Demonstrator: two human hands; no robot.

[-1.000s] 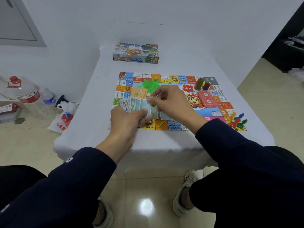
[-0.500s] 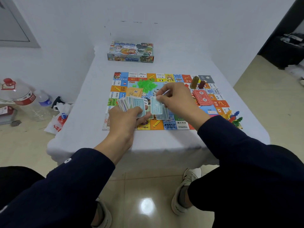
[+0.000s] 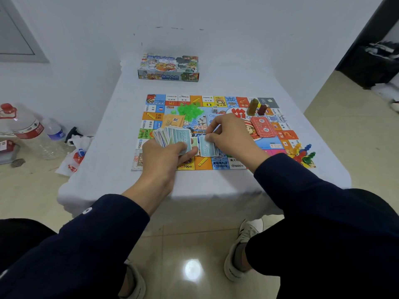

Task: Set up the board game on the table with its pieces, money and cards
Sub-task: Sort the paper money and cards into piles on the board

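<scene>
White-clothed table (image 3: 103,169) against a white wall, glossy beige tile floor. One colourful printed paper game board (image 3: 278,134) lies flat on it; one printed cardboard game box (image 3: 168,67) behind. On board: one white die (image 3: 214,109), two tall tokens (image 3: 252,107), one red card stack (image 3: 264,129), one orange card stack (image 3: 172,121). Left hand (image 3: 162,157) grips fanned pale-blue paper banknotes (image 3: 172,135); right hand (image 3: 231,137) pinches one blue note (image 3: 207,147) over the board. Two clear plastic bottles (image 3: 28,130) on floor.

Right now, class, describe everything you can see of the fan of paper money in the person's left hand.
The fan of paper money is a thick spread of thin printed notes, mostly pale teal, with some purple and white edges at its left. The front note reads 1000. The left hand grips its lower edge, thumb across the front. It is held over the near side of the game board, left of the right hand.
</scene>
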